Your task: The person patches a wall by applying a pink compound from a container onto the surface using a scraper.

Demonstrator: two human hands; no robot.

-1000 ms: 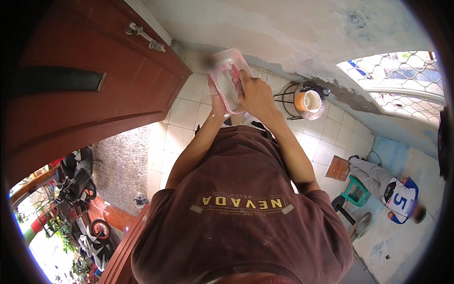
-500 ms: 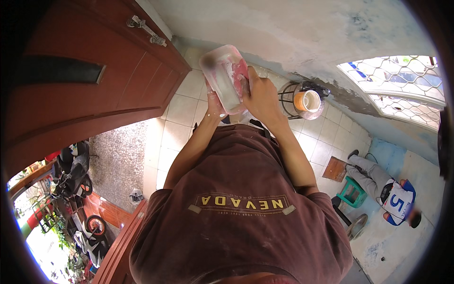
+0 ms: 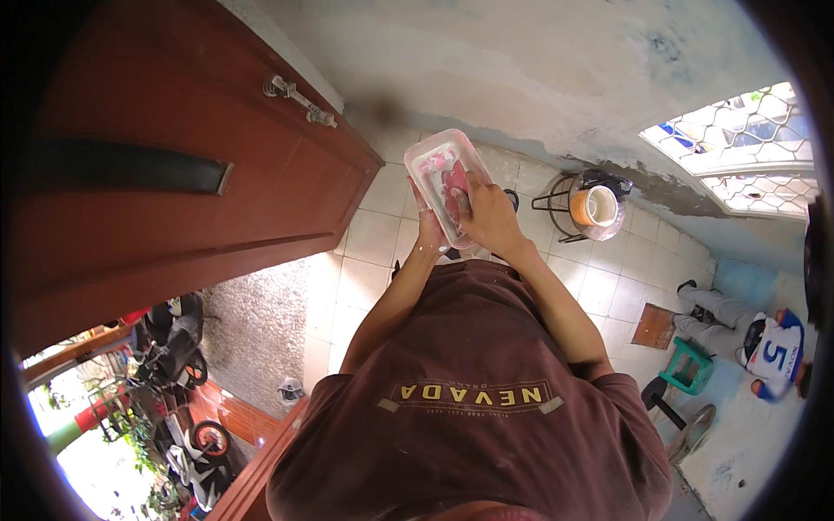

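Note:
A clear rectangular plastic container with pink and red contents is held up in front of my chest. My left hand grips it from below at its near left edge. My right hand reaches into the container from the right, fingers closed on the reddish pieces inside. Whether the fingers hold a separate tool is hidden. My brown shirt fills the lower middle of the view.
A red-brown wooden door with a metal latch stands open at left. On the tiled floor a wire stand holds an orange-rimmed jug. Another person sits at right near a green stool. Motorbikes are parked lower left.
The container has tilted slightly and my right hand has shifted a little inside it. The view has moved slightly; both hands stay on the container.

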